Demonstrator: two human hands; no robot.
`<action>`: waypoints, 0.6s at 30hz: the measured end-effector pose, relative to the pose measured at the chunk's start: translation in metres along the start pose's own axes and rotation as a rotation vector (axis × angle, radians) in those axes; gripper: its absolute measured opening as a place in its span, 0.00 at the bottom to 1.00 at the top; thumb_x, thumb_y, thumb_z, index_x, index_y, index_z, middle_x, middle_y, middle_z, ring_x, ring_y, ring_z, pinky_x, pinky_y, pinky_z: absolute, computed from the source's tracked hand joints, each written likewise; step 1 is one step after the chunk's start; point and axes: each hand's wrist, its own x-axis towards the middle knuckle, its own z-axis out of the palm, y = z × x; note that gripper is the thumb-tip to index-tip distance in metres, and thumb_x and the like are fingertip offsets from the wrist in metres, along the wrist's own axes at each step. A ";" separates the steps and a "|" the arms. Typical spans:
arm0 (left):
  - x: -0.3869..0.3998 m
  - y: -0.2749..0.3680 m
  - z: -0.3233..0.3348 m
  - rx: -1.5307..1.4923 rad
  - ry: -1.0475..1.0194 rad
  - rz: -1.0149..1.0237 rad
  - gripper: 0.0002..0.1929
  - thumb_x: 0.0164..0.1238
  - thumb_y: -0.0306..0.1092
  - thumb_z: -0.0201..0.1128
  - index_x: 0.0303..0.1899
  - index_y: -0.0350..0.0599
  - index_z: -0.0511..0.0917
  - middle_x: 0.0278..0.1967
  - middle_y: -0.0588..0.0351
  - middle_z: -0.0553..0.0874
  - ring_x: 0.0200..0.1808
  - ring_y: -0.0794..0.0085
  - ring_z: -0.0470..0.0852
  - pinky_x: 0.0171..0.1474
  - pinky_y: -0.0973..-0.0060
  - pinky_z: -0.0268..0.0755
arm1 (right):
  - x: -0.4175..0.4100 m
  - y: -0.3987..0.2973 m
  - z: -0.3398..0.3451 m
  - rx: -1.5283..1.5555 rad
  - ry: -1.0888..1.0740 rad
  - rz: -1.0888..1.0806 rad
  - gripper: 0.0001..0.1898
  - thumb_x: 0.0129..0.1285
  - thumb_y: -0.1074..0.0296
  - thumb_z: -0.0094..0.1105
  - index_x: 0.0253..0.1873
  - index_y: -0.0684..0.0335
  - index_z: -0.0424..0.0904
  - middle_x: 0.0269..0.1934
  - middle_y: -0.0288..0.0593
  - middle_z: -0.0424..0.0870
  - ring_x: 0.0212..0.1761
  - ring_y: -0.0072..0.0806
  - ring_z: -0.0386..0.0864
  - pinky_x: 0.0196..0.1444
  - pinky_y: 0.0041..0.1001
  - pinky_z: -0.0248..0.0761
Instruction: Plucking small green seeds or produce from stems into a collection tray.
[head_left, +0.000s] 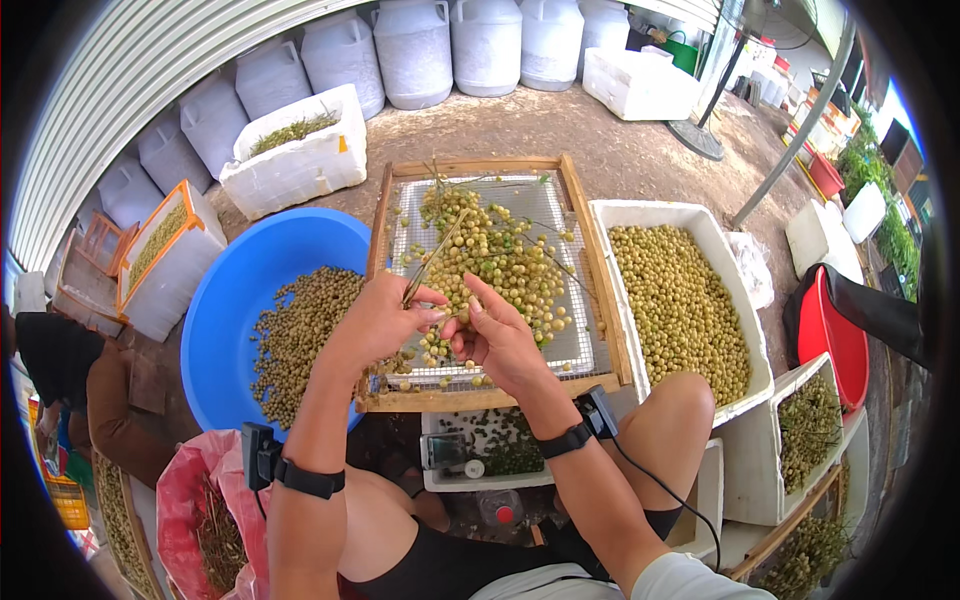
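A wooden-framed wire-mesh screen (592, 270) lies before me. On it is a heap of small round yellow-green fruits (487, 232), some on thin stems with bits of leaf. My left hand (382, 319) grips a small bunch of thin bare stems (442, 251) that point up and away over the heap. Close beside it, my right hand (499, 337) has a small fruit (463, 316) at its thumb and curled fingers, with the index finger raised. The fingertips of both hands nearly meet above the screen's near half.
Left of the screen stands a blue basin (217, 315) with brownish fruits; right, a white foam box (757, 367) full of yellow fruits. Below sits a foam tray (487, 481). A red bag (176, 480) holds stems. Grey drums (412, 52) line the wall. Another person (60, 360) is at far left.
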 end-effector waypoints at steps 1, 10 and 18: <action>-0.003 0.002 0.000 -0.029 0.016 0.002 0.13 0.62 0.26 0.66 0.47 0.27 0.84 0.28 0.52 0.87 0.31 0.75 0.82 0.38 0.73 0.75 | 0.001 0.000 0.002 -0.009 -0.027 -0.004 0.32 0.81 0.63 0.41 0.81 0.61 0.38 0.37 0.48 0.82 0.32 0.27 0.77 0.36 0.26 0.73; -0.013 -0.020 -0.011 -0.185 0.145 0.109 0.07 0.62 0.23 0.65 0.38 0.27 0.86 0.24 0.55 0.86 0.27 0.78 0.81 0.34 0.76 0.73 | 0.030 0.011 0.044 -0.135 -0.023 -0.056 0.28 0.82 0.59 0.38 0.80 0.55 0.46 0.28 0.39 0.78 0.26 0.20 0.72 0.30 0.21 0.67; -0.032 -0.041 -0.040 0.010 0.377 0.070 0.07 0.61 0.25 0.66 0.30 0.28 0.84 0.21 0.54 0.85 0.25 0.78 0.81 0.32 0.75 0.73 | 0.060 0.033 0.071 -0.407 -0.130 -0.023 0.21 0.81 0.57 0.40 0.70 0.61 0.66 0.26 0.35 0.78 0.23 0.15 0.71 0.25 0.18 0.63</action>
